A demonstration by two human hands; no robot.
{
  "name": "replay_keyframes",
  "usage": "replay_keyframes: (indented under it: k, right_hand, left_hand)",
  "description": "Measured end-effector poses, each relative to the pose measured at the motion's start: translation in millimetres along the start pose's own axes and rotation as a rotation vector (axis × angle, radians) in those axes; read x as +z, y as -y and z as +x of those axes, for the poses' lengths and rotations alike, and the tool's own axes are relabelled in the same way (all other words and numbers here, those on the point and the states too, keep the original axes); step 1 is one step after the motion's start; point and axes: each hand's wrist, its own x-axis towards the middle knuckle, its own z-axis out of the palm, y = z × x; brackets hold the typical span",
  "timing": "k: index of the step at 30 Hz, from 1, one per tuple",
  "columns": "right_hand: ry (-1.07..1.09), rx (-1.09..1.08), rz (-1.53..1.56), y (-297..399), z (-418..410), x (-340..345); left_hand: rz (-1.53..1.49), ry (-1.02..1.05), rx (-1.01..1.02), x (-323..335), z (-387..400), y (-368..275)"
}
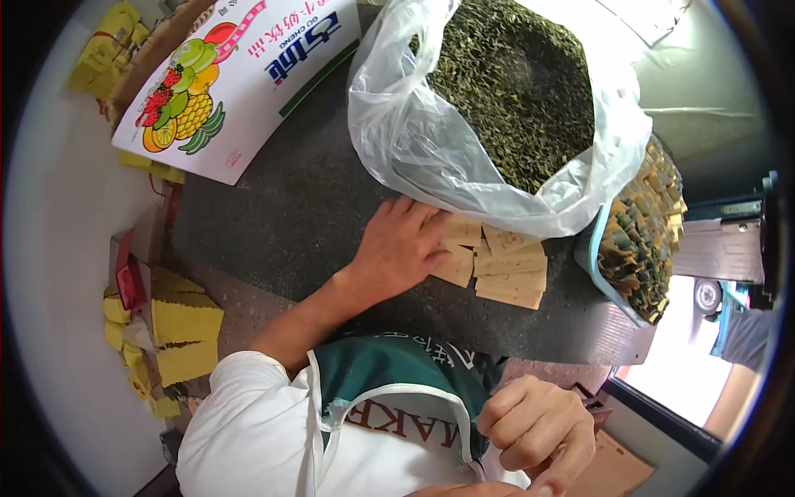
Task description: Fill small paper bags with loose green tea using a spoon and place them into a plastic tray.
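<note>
My left hand (400, 248) lies palm down on the dark tabletop (279, 230), fingers apart, beside several small brown paper packets (510, 273). Its thumb and index finger reach the leftmost packets; nothing shows gripped in it. The packets bear print and overlap in two loose groups. Just beyond them, a clear plastic bag (422, 143) stands wide open, full of dried green leaves (515, 87) that look like tea. Raised in front of my chest, close to the camera, is my right hand (543, 422). Its fingers are curled, and whatever is inside them is hidden.
A light-blue plastic basket (599, 261) of tightly packed brown packets (640, 236) stands at the table's right edge. At the back left leans a printed white carton (248, 81). Yellow paper bundles (186, 335) lie low on the left. Another person's arm (736, 385) shows far right.
</note>
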Motion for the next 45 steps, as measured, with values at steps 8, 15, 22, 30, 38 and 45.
replay_keyframes:
  k: [8,15,22,30,38,45]
  right_hand:
    - [-0.287,0.175,-0.175,-9,-26,-16]
    - [-0.685,0.18,-0.313,-22,-38,-27]
    - [-0.83,0.226,-0.412,-6,-62,-56]
    - [-0.874,0.164,-0.481,3,-57,-59]
    - [-0.83,0.246,-0.696,-1,-55,-46]
    - [-0.812,0.322,-0.78,-1,-52,-40]
  left_hand:
    - [-0.063,0.116,0.092,0,-8,-13]
    - [-0.073,0.064,0.183,10,-12,-11]
    - [-0.403,-0.101,0.085,-25,1,-16]
    - [-0.474,-0.275,0.159,-47,2,-29]
    - [-0.334,-0.311,0.251,-44,0,-32]
    - [-0.268,-0.354,0.299,-42,0,-33]
